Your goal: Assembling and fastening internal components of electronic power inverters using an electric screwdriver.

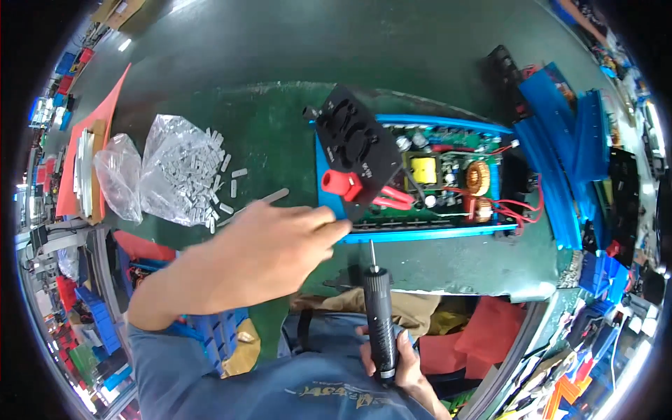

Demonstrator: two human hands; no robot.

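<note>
My left hand (276,245) reaches over the bench from the left, its fingers pinched together at the lower corner of a black end panel (355,143) with fan cutouts. The panel stands tilted at the left end of a blue metal case (448,233). A red terminal (341,184) sits on the panel, with thick red wires behind it. Inside the case are a green circuit board, a yellow transformer (423,170) and copper coils (478,178). Near the bench's front edge my right hand (402,360) is wrapped around a black electric screwdriver (380,315), its bit pointing up toward the case.
Small clear plastic pieces (192,171) spill from a plastic bag (157,140) at the left. Beside them stand red and white sheets (80,171). Blue case parts (556,161) are piled at the right, by black panels (621,199). A thin strip (269,197) lies near my left hand.
</note>
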